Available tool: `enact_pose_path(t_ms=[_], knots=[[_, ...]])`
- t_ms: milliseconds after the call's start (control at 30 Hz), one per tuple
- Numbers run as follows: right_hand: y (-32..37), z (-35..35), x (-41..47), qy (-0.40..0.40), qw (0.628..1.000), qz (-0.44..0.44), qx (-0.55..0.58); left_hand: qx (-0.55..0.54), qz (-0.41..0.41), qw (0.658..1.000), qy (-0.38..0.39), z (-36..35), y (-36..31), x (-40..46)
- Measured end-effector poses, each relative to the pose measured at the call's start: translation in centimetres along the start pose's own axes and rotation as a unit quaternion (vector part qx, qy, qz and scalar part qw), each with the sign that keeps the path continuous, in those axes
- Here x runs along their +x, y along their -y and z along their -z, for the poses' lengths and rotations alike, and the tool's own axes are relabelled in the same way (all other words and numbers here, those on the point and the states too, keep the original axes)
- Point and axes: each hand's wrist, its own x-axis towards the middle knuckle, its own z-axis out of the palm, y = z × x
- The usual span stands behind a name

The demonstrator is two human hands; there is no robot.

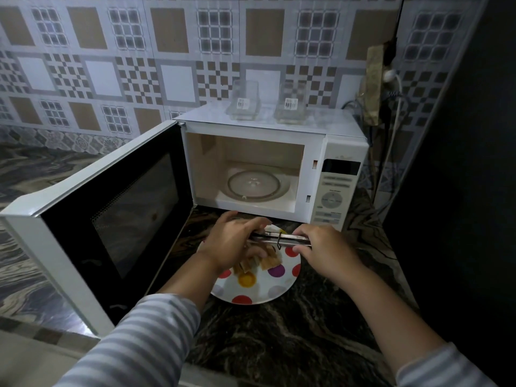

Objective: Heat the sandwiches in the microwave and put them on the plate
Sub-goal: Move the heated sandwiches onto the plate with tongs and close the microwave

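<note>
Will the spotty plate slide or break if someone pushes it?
The spotty plate looks glossy and lies flat on the polished counter, so it would probably slide, not tip. It looks rigid, maybe ceramic, so likely breakable if dropped. The sandwiches may shift.

The dark marbled tabletop point(293, 339) in front of me carries the open white microwave point(332, 188) and, just before it, the dotted plate point(259, 289).
</note>
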Motion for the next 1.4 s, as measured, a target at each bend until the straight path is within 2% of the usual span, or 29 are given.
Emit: enact_pose_path(t_ms=[100,433,567,767,867,1000,1133,1400], knots=[[0.5,-0.3,-0.3,-0.013,1.000,0.012,-0.007,-0.001,-0.012,1.000,0.021,0.1,-0.1,-0.5],[2.6,-1.1,-0.2,-0.006,0.999,0.048,-0.022,0.017,-0.028,0.999,-0.016,0.7,1.1,-2.1],[3.5,-1.6,0.2,0.001,0.998,0.057,-0.028,0.040,-0.021,0.999,0.000,0.9,1.4,-3.0],[4.0,-2.5,0.3,-0.002,0.998,0.060,-0.017,0.056,0.092,0.994,0.007,1.4,2.7,-4.8],[4.0,-3.1,0.3,0.007,0.998,0.061,-0.012,0.026,0.166,0.985,-0.028,1.1,3.0,-6.3],[4.6,-4.6,-0.1,-0.001,0.998,0.053,0.019,-0.062,0.312,0.944,-0.087,-1.3,2.4,-8.8],[5.5,-7.6,-0.9,0.010,0.998,0.031,0.053,-0.095,0.420,0.902,-0.030,-4.9,1.4,-10.6],[4.3,-13.4,-2.3,-0.004,0.998,0.025,0.055,-0.008,0.389,0.921,0.024,-6.6,1.5,-11.5]])
